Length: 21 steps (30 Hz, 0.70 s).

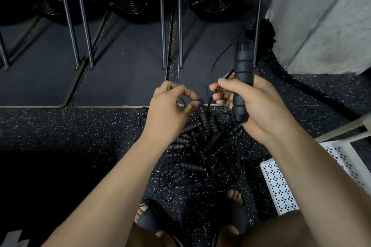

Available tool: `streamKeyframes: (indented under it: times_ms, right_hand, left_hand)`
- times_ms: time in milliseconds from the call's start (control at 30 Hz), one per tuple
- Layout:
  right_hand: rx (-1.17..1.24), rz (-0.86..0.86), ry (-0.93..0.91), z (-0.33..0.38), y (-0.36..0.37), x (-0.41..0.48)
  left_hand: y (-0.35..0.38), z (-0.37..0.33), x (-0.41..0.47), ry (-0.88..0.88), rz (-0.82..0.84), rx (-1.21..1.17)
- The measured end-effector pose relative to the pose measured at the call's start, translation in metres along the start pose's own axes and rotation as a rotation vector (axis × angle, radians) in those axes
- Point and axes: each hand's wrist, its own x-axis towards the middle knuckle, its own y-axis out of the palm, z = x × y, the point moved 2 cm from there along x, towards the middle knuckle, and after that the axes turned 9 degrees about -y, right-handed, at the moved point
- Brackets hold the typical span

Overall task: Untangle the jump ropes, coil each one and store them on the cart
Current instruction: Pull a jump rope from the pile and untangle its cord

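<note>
The right grip (251, 104) curls round an upright handle (243, 62). The left grip (170, 106) beside it pinches cord (197, 100) above the tangle (196, 156).

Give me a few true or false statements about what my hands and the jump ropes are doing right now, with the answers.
1. The right hand grips a black foam handle. True.
2. The left hand is flat and empty. False: it pinches a thin cord.
3. The tangle lies in the cart. False: it lies on the floor, with the white cart to its right.
4. More handles sit in the tangle. True.
</note>
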Motion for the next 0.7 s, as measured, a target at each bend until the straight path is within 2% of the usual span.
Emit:
streamKeyframes:
  times_ms: [167, 267, 467, 600, 700]
  right_hand:
    - [-0.021, -0.018, -0.020, -0.004, 0.001, 0.001]
    - [-0.030, -0.029, -0.029, -0.003, 0.000, 0.001]
    - [-0.006, -0.058, -0.069, 0.002, -0.003, 0.002]
    - [0.144, -0.123, -0.101, 0.014, -0.014, 0.008]
    - [0.270, -0.181, -0.127, 0.022, -0.026, 0.012]
  left_hand:
    - [0.009, -0.021, -0.013, -0.054, 0.292, -0.381]
    - [0.012, -0.021, -0.016, -0.098, 0.354, -0.499]
    - [0.011, -0.012, -0.010, -0.053, 0.367, -0.393]
    - [0.013, -0.007, -0.013, -0.022, 0.401, -0.164]
    - [0.013, -0.007, -0.013, -0.030, 0.418, -0.156]
